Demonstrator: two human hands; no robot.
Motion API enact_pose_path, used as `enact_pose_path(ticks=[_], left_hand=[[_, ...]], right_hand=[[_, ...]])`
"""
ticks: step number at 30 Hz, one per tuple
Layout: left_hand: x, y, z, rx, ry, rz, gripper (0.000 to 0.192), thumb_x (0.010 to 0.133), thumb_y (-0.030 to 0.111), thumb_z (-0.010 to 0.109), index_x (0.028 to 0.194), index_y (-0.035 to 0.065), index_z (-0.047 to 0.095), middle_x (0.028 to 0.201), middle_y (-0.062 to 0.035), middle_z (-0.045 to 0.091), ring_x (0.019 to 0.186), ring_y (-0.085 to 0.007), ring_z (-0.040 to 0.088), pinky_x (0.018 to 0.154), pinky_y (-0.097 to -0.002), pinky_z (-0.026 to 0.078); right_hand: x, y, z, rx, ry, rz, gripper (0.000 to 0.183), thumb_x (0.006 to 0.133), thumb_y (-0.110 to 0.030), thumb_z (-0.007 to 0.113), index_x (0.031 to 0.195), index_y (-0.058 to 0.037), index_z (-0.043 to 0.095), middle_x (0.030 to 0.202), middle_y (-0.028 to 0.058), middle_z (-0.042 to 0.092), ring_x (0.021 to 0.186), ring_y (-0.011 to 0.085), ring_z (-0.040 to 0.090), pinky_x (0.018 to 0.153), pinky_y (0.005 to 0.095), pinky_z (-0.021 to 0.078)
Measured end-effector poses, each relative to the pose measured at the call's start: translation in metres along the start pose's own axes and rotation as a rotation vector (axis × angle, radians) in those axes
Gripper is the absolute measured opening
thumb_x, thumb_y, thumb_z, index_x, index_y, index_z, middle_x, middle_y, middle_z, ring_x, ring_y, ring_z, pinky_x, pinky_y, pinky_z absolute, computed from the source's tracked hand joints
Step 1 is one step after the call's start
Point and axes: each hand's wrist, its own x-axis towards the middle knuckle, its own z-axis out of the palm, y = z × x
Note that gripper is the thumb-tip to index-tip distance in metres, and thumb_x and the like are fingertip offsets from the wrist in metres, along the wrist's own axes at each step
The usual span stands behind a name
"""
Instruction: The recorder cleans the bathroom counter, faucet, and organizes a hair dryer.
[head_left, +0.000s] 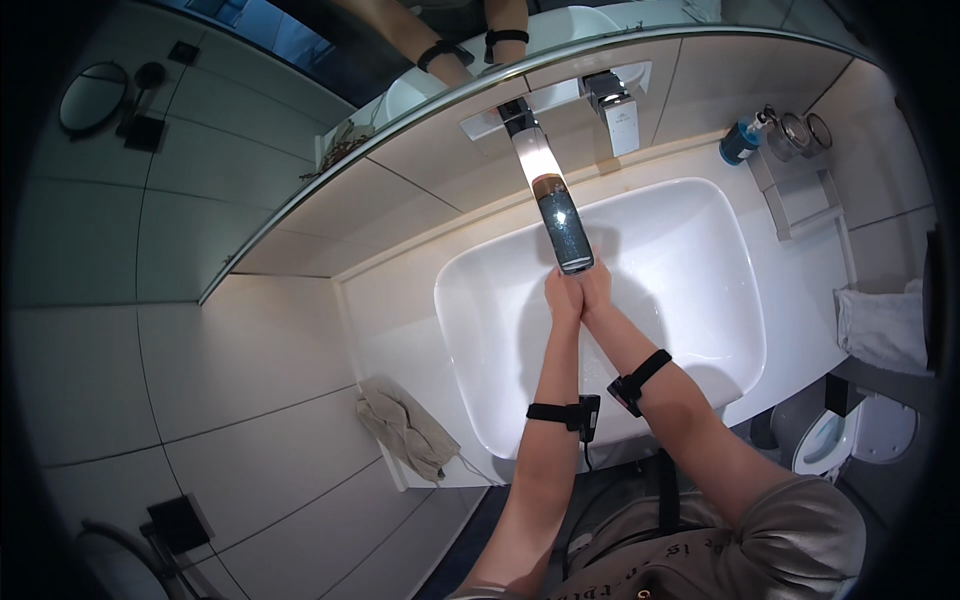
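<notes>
My left hand (561, 296) and my right hand (598, 286) are pressed together, side by side, over the white basin (697, 300). Both lie just below the end of a chrome wall-mounted faucet spout (564, 225), which covers most of my fingers. Whether anything is between my palms is hidden. A little water seems to show by my right fingers, though it is hard to make out. To the right of the spout, the square faucet handle (622, 127) hangs from the same wall plate. Black straps with small devices are around both forearms.
At the basin's right back stand a blue pump bottle (739, 142) and glass jars (789, 136) by a small shelf (802, 199). A beige cloth bag (409, 427) lies on the left counter. A white towel (879, 330) and toilet (825, 442) are at right; a mirror (247, 150) spans the wall.
</notes>
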Motion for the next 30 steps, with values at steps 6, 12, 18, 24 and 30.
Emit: enact_pose_path(ticks=[6,12,18,24,30], left_hand=[[-0.004,0.0,0.017,-0.254,0.096,-0.04,0.033,0.088,0.029,0.045,0.086,-0.0007,0.059,0.08,-0.0107,0.063,0.074,-0.0183,0.058,0.07,-0.0305,0.045],[0.005,-0.017,-0.003,-0.944,-0.028,-0.257,0.037,0.089,0.04,0.044,0.091,0.004,0.054,0.086,-0.0113,0.06,0.076,-0.0203,0.058,0.072,-0.0305,0.048],[-0.012,-0.018,0.002,-1.432,-0.37,-0.342,0.046,0.09,0.046,0.042,0.103,0.0047,0.055,0.098,-0.0137,0.06,0.087,-0.028,0.059,0.08,-0.0364,0.051],[0.007,-0.044,0.011,-1.67,-0.429,-0.412,0.035,0.091,0.037,0.047,0.103,0.0056,0.054,0.095,-0.012,0.061,0.085,-0.0261,0.059,0.077,-0.0373,0.052],[0.021,-0.047,0.035,-1.649,-0.413,-0.438,0.025,0.091,0.029,0.047,0.094,0.0064,0.055,0.082,-0.0066,0.06,0.067,-0.017,0.058,0.056,-0.028,0.053]], right_hand=[[0.024,0.01,-0.02,0.095,0.032,0.165,0.04,0.092,-0.032,0.042,0.106,0.0011,0.058,0.102,0.0092,0.059,0.093,0.0207,0.055,0.079,0.0323,0.0438],[-0.046,-0.024,0.004,0.0,-0.095,-0.028,0.04,0.092,-0.034,0.043,0.115,-0.0041,0.055,0.11,0.006,0.056,0.103,0.0173,0.05,0.087,0.031,0.04],[-0.093,-0.069,-0.023,-0.254,-0.304,0.058,0.036,0.091,-0.028,0.046,0.117,-0.0051,0.052,0.107,0.0056,0.056,0.101,0.0148,0.051,0.086,0.0304,0.0414],[-0.1,-0.094,-0.073,-1.184,-0.372,-0.342,0.036,0.089,-0.033,0.05,0.102,-0.0003,0.059,0.096,0.0133,0.062,0.092,0.0244,0.059,0.079,0.0375,0.0467],[-0.1,-0.119,-0.104,-1.953,-0.515,-0.271,0.039,0.089,-0.038,0.05,0.102,-0.0023,0.059,0.095,0.0171,0.062,0.092,0.0315,0.06,0.076,0.0404,0.0492]])
